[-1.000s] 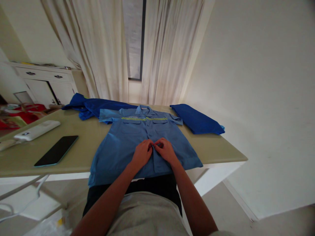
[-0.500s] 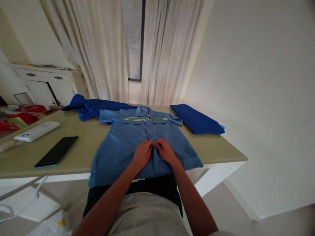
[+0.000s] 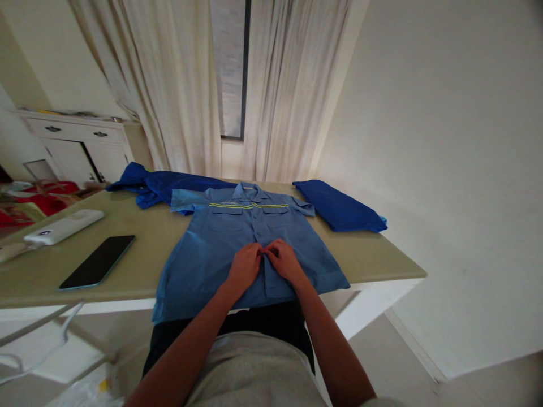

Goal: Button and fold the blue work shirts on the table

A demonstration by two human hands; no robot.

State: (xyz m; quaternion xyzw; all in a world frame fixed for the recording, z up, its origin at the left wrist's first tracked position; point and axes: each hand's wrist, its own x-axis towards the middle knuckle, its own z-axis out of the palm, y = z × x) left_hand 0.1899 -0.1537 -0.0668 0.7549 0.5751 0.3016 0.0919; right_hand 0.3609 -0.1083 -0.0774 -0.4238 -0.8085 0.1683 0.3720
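A blue short-sleeved work shirt [image 3: 212, 249] lies front up on the table, collar at the far side, its hem hanging over the near edge. Yellow stripes cross its chest above two flapped pockets. At the middle of the front opening, my left hand [image 3: 246, 264] pinches one edge of the shirt. My right hand [image 3: 283, 260] pinches the other edge, and the fingertips of both hands meet there. Whatever button lies between them is hidden by the fingers. Above the hands the placket is closed; below them the front edges hang apart.
Darker blue clothing [image 3: 169, 183] lies bunched behind the shirt, and a folded dark blue garment [image 3: 339, 206] is at the right. On the left of the table [image 3: 148, 249] are a black-screened phone [image 3: 98, 262] and a white device [image 3: 65, 226] with a cable.
The fingertips have shifted slightly at the shirt's front opening, still pinching it. The shirt and the things around it have stayed in place.
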